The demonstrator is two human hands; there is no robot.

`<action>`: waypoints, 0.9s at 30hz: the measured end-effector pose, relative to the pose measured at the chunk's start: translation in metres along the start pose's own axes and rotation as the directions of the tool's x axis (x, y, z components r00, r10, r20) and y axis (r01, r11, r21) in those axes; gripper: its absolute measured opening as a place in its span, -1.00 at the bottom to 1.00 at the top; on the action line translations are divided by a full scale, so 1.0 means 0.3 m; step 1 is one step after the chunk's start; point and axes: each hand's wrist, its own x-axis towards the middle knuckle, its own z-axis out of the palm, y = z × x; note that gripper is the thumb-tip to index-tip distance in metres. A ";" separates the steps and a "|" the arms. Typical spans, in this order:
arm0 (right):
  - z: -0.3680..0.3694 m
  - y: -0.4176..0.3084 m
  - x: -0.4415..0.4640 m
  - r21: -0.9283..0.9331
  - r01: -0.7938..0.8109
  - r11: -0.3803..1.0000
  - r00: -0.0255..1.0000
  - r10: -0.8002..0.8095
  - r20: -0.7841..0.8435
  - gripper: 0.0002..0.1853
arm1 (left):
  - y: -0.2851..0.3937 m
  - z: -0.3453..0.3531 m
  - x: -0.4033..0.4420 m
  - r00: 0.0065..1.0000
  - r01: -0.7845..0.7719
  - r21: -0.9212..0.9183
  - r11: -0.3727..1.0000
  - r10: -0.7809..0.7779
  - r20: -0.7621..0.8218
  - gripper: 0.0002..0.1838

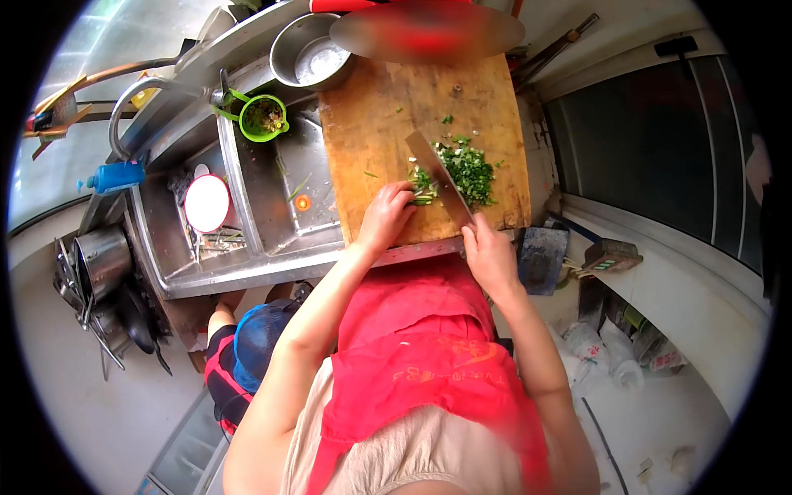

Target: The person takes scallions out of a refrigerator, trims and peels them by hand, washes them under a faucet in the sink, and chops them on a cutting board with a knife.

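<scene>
My right hand (491,254) is closed round the handle of a cleaver (437,172), whose broad blade stands on the wooden cutting board (367,107). To the blade's left, my left hand (386,216) has its fingers curled over green onions (424,196), holding them against the board beside the blade. A heap of chopped green onions (470,173) lies on the blade's right side, with a few bits scattered higher up the board. Most of the cleaver's handle is hidden in my right hand.
A steel pot (310,53) stands at the board's upper left corner. Left of it is a double sink (246,194) with a green strainer (262,118), a white bowl (207,204) and a tap (124,124). A person in a blue cap (260,342) is low at my left.
</scene>
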 end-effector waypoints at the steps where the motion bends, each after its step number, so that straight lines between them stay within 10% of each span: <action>1: 0.009 -0.009 -0.005 -0.015 0.006 1.000 1.000 -0.006 0.016 -0.83 | 0.012 0.006 -0.007 0.999 0.015 0.005 1.000 -0.015 -0.049 -0.63; 27: 0.132 -0.042 0.115 -0.190 0.195 0.962 0.981 -0.187 0.058 -0.89 | -0.015 -0.037 0.042 0.990 -0.136 0.277 0.951 0.122 0.066 -0.81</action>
